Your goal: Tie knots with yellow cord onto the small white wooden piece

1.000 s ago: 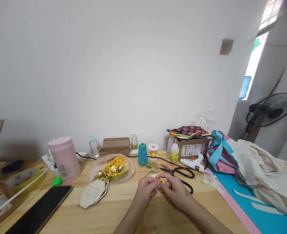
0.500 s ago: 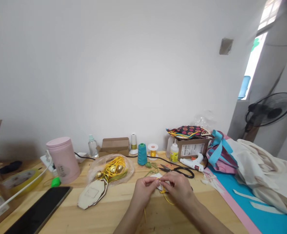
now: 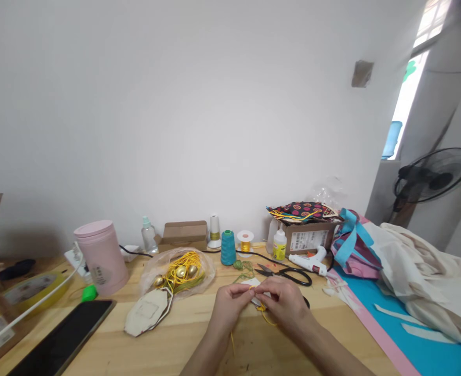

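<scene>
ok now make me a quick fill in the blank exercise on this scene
The left hand and right hand pinch cord coloured ____.
Beside the glue gun lie black-handled ____.
The big lidded container is coloured ____.
The fan is at the picture's far ____.

Missing words: yellow; scissors; pink; right

Craft workspace; wooden table (image 3: 183, 334); thread cone (image 3: 228, 248); scissors (image 3: 288, 273); glue gun (image 3: 309, 261)

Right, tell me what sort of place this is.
Probably a small craft workspace, perhaps in a home or studio. The wooden table holds a teal thread cone, black scissors and a glue gun, while both hands work yellow cord.
</scene>
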Demonstrator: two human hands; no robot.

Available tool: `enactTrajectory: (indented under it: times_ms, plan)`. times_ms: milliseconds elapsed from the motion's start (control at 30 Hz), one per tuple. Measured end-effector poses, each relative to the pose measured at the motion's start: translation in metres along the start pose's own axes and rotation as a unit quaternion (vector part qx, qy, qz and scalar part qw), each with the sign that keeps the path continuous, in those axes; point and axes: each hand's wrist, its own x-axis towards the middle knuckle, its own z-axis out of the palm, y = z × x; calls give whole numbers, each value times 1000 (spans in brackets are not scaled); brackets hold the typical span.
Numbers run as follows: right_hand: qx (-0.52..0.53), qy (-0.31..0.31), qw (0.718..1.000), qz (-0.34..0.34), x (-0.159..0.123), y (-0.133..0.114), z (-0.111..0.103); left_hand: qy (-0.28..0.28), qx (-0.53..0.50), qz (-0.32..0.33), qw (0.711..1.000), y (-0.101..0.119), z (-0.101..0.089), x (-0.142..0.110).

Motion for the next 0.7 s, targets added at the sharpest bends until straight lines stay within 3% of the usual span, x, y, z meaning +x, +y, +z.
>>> enactTrajectory:
  times_ms: [300, 500, 700]
  plan:
    - [-1, -12, 1000, 18, 0, -2, -2, 13, -47, 17, 999, -1, 1, 1]
    - [6, -36, 999, 37, -1, -3, -5, -10, -40, 29, 999, 2, 4, -1]
    - [82, 7, 994, 68, 1, 0, -1, -4, -27, 25, 999, 0, 5, -1]
